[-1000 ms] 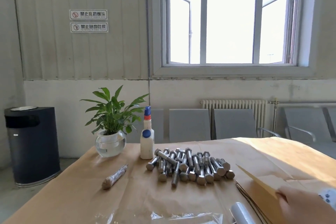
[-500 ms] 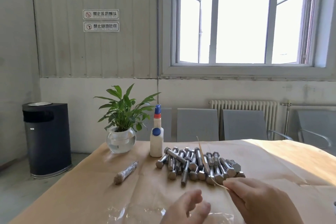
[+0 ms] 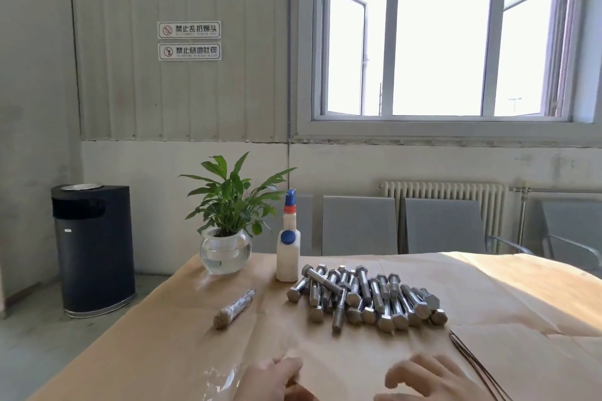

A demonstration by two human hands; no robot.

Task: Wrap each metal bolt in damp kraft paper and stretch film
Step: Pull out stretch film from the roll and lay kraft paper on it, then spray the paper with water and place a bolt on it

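Resting on paper (head view): left hand (image 3: 273,379) lies low at the frame's bottom edge, on the kraft paper sheet (image 3: 342,365) spread in front of the person.
Left grip: fingers look loosely bent and touch the sheet near its left border; whether they pinch the edge I cannot tell.
Right hand (image 3: 430,379): set on the same sheet, to the right of the left hand, the two apart.
Right grip: fingers (image 3: 399,374) spread and relaxed, pressing down on the paper, curled round nothing.
Bolts (image 3: 365,298): a loose heap of bare metal bolts on the surface, beyond both hands and well apart from them, nearer the right hand's side.
Wrapped bolt (image 3: 234,309): one finished roll lying alone to the left of the heap, slanted, apart from the hands.
Stretch film (image 3: 221,378): a clear crumpled piece on the surface just left of the left hand.
Paper stack (image 3: 472,365): edges of further sheets show just right of the right hand.
Spray bottle (image 3: 287,247): upright behind the heap, beside a plant in a glass bowl (image 3: 225,252).
Surface (image 3: 146,335): covered in brown paper.
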